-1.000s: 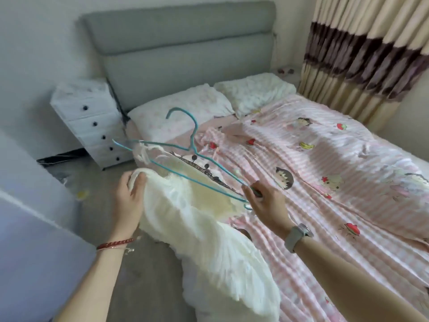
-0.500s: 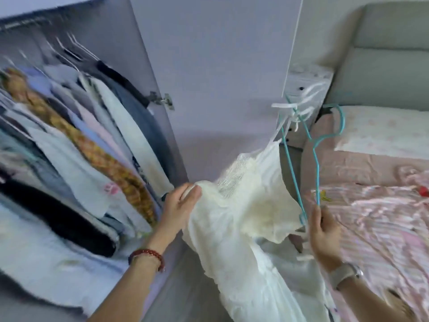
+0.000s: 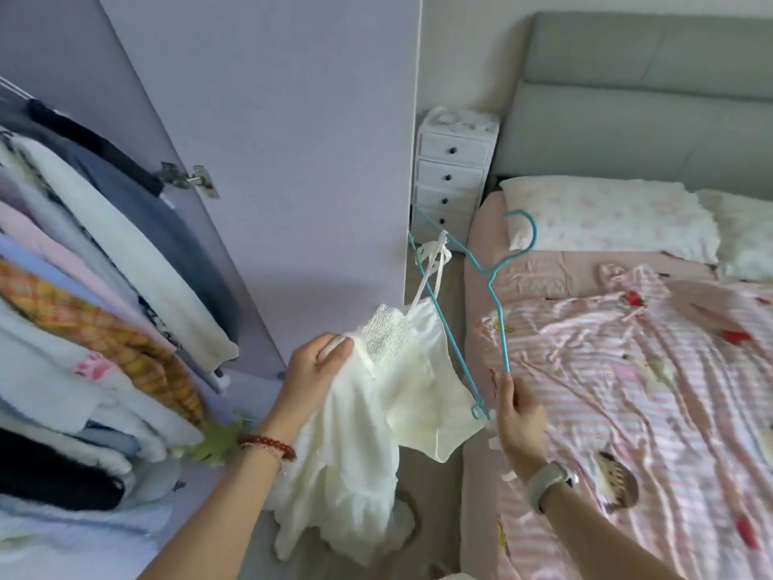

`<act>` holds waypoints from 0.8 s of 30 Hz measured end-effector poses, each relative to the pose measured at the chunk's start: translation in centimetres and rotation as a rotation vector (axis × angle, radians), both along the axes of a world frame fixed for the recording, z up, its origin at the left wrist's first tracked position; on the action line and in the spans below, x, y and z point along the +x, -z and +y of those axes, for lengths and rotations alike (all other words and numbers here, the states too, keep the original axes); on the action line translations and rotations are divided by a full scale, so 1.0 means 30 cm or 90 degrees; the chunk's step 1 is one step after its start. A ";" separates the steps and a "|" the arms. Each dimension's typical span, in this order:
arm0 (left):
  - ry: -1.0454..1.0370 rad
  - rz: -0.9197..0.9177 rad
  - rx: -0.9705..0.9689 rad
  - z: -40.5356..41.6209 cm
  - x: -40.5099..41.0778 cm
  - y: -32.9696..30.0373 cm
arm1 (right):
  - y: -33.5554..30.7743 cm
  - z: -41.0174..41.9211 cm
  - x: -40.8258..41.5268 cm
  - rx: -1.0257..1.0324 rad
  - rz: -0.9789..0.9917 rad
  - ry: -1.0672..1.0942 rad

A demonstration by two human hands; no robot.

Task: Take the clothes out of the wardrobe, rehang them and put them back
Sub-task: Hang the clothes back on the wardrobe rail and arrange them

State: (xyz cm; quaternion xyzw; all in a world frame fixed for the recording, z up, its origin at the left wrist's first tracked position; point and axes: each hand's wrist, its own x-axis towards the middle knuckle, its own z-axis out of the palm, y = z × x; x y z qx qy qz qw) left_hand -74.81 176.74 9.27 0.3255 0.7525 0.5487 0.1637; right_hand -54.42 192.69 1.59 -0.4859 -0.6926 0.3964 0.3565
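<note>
- The step in hand looks like the rehanging: the white dress [image 3: 376, 412] is going onto the blue hanger [image 3: 472, 295], but it is not on properly yet.
- One thin strap [image 3: 431, 265] of the dress is looped over the far end of the hanger. The rest of the dress hangs down between the two hands, above the floor, next to the bed [image 3: 627, 391].
- The left hand [image 3: 311, 370] is up at chest height. Its fingers are curled round the bunched top edge of the dress and hold it tight.
- The right hand [image 3: 516, 412] is lower and to the side. Its fingers pinch the near end of the hanger, so the hanger stands tilted, with its hook [image 3: 523, 232] pointing up toward the pillow [image 3: 606, 215].
- I think the next move is to bring the left side of the dress over the near end of the hanger, so both sides sit on it.
- After that the hanger needs to go level, so the strap does not slip off.
- Then the dress can go back into the open wardrobe [image 3: 251, 140], where other clothes [image 3: 83, 307] hang close together on the left.
</note>
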 end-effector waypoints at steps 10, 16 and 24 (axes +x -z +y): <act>0.058 -0.040 -0.001 0.113 0.139 0.033 | 0.040 -0.020 0.315 0.011 -0.023 -0.002; 0.015 -0.027 -0.010 0.075 0.112 0.022 | -0.019 0.013 0.306 0.129 -0.082 -0.138; -0.196 -0.093 0.011 -0.211 -0.003 -0.031 | -0.116 -0.034 -0.020 0.199 -0.087 -0.338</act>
